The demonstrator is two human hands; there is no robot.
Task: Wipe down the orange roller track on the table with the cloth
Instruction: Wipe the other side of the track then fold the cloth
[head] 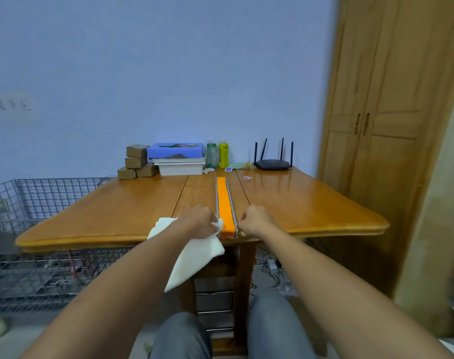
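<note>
The orange roller track (224, 203), edged with grey metal rails, runs down the middle of the wooden table (117, 211) from its near edge toward the far side. My left hand (198, 221) grips a white cloth (194, 252) against the track's left rail at the near end; most of the cloth hangs over the table edge. My right hand (255, 220) sits with curled fingers against the right rail at the same end; whether it grips the rail is hidden.
At the table's far side stand brown cartons (136, 161), a blue box on white trays (178, 158), two bottles (218, 152) and a black router (272, 163). A wire cage (26, 203) stands left, a wooden wardrobe (376, 112) right.
</note>
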